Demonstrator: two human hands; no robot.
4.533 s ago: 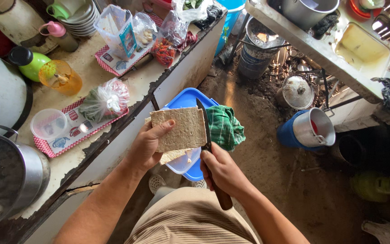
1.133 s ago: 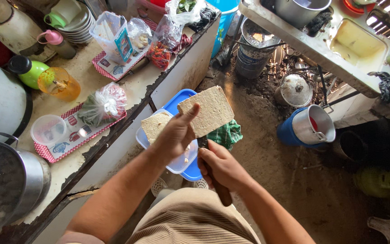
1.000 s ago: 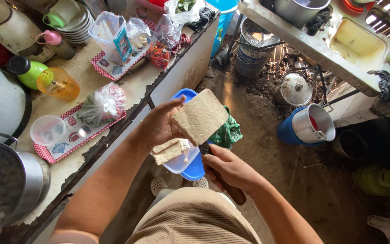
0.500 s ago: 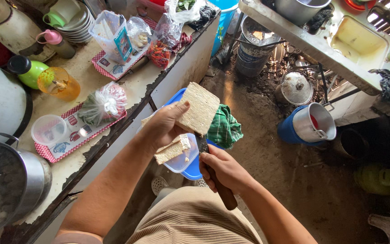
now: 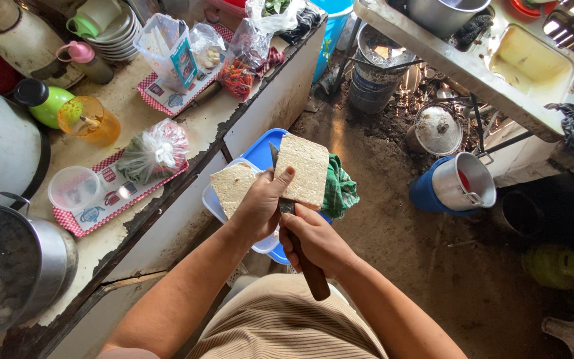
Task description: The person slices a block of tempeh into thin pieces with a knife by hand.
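Left hand [image 5: 257, 209] gripping tan slab [image 5: 302, 169], right hand [image 5: 313, 239] clasping knife [image 5: 300, 249] just beneath

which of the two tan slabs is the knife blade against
The right tan rectangular slab, nearer the green checked cloth; the knife blade rises along its left edge. The left slab sits apart.

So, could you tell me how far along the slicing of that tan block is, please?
Done: one flat slice already lies apart, over the clear container. In hand: the left hand grips the remaining slab, while the right hand holds the knife, its blade hidden behind that slab. Left: the slab looks whole, so more cutting probably remains.
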